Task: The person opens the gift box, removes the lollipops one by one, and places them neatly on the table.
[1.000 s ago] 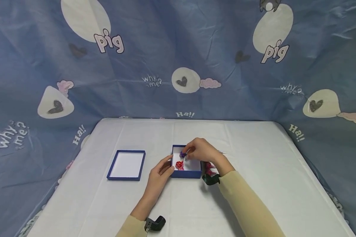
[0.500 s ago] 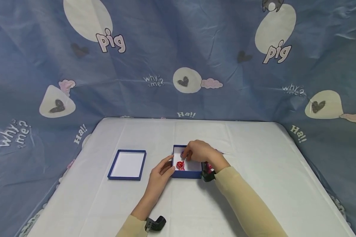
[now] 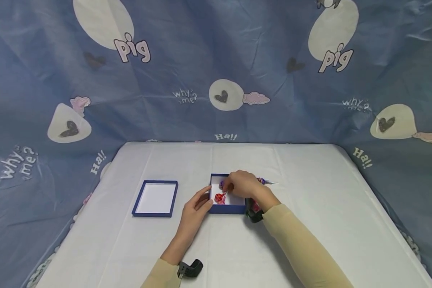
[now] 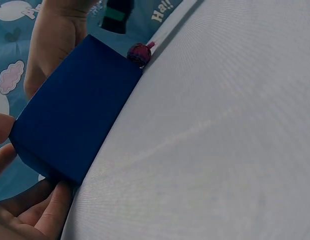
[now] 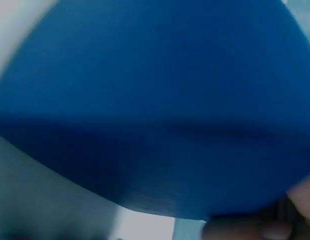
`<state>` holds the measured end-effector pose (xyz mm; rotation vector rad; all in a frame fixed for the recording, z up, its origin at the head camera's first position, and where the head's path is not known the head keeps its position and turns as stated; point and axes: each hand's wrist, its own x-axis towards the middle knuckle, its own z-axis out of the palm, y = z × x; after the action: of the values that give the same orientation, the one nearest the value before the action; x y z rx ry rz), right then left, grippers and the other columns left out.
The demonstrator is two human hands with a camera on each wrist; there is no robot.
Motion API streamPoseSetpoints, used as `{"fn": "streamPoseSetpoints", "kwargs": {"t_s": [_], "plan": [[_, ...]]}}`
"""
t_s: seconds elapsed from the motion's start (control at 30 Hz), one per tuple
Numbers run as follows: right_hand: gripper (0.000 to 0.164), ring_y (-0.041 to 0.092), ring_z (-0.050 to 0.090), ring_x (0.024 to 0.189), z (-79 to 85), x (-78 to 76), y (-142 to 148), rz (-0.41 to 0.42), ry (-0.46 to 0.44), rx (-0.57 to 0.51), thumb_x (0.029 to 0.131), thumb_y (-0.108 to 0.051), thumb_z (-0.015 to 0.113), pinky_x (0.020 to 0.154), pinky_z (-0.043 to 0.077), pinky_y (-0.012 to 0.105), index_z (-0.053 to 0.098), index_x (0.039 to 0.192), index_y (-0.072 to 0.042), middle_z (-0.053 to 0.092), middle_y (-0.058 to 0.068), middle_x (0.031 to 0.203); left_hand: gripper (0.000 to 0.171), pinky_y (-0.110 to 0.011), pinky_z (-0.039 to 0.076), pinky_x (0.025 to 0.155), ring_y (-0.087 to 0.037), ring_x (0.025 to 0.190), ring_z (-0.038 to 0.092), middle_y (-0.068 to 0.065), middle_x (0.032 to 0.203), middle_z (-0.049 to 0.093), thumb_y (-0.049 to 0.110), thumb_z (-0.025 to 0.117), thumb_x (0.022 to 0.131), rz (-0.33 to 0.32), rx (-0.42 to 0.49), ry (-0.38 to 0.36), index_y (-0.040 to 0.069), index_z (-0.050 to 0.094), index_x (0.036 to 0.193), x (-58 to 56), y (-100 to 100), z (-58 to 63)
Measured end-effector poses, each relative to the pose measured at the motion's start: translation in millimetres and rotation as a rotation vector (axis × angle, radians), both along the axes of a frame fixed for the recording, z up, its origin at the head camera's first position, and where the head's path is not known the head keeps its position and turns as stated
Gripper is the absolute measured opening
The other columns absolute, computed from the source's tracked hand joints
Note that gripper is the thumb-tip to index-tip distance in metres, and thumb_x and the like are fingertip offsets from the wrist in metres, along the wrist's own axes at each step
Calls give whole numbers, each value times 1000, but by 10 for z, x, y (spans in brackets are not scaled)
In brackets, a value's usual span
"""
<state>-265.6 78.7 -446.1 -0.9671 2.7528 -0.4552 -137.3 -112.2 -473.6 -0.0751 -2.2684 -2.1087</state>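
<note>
In the head view, my left hand grips the near left corner of an uncovered blue box with a white inside. The left wrist view shows its fingers against the blue wall. My right hand reaches into the box, fingers bent down, at a purple-wrapped lollipop; it appears to pinch it, with the stick hidden beneath the hand. A red-wrapped lollipop lies in the box nearer me. In the right wrist view, the blue box wall covers most of the picture.
Left of the box lies its blue-rimmed lid, white inside up. Right of it, partly behind the right wrist, are a purple lollipop and a red-pink one. A white cloth covers the table; a patterned blue curtain hangs behind.
My right hand has lowered slightly into the box and covers more of the purple lollipop's surroundings. The left hand stays at the corner. The head view has shifted a little.
</note>
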Motion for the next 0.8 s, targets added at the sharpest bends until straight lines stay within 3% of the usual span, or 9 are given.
{"fn": "streamPoseSetpoints", "kwargs": {"t_s": [0.3, 0.63, 0.8], "plan": [[17, 10, 56, 68, -133, 73, -21, -70, 177, -24, 76, -8, 82, 58, 51, 32, 77, 74, -24, 67, -12, 75, 48, -29, 45, 107, -36, 132, 51, -25, 142, 52, 12, 65, 99, 9, -8, -13, 9, 54, 145, 1, 7, -4], [12, 9, 56, 68, -95, 129, 48, -26, 122, -100, 76, -18, 89, 58, 49, 31, 78, 75, -23, 68, -11, 75, 46, -28, 47, 105, -34, 131, 53, -23, 139, 55, 12, 67, 98, 27, -4, -37, 15, 58, 142, 18, 32, -2], [11, 9, 57, 71, -36, 139, 73, -24, 136, -123, 77, -17, 88, 61, 50, 31, 79, 74, -23, 69, -12, 78, 46, -29, 47, 105, -33, 130, 53, -23, 138, 56, 11, 66, 98, 24, -24, -21, 11, 56, 143, -1, 28, 20]]}}
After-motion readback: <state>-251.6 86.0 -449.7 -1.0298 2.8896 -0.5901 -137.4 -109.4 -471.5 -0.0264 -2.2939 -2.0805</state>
